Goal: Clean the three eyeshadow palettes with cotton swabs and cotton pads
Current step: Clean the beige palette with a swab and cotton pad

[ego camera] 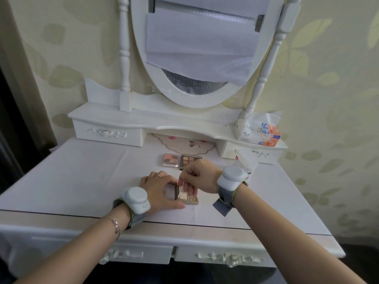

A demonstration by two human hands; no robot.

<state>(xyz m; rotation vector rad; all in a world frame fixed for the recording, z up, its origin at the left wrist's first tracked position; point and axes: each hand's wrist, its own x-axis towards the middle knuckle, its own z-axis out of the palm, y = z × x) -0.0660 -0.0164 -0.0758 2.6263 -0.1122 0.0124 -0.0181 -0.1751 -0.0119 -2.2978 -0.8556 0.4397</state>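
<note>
An open beige eyeshadow palette (189,198) lies on the dressing table in front of me, its clear lid folded out to the left. My left hand (159,189) grips the palette around the lid and front edge, thumb along the near side. My right hand (200,177) pinches a thin cotton swab (181,186) that slants down into the pans. Behind them lie a pink closed palette (170,160) and a dark open palette (189,160) with several brown shades, side by side.
A white cloth covers the table (82,181). A clear bag of cotton pads (245,162) stands behind my right wrist. A tissue pack (259,130) sits on the raised shelf at the right, under the oval mirror (196,48).
</note>
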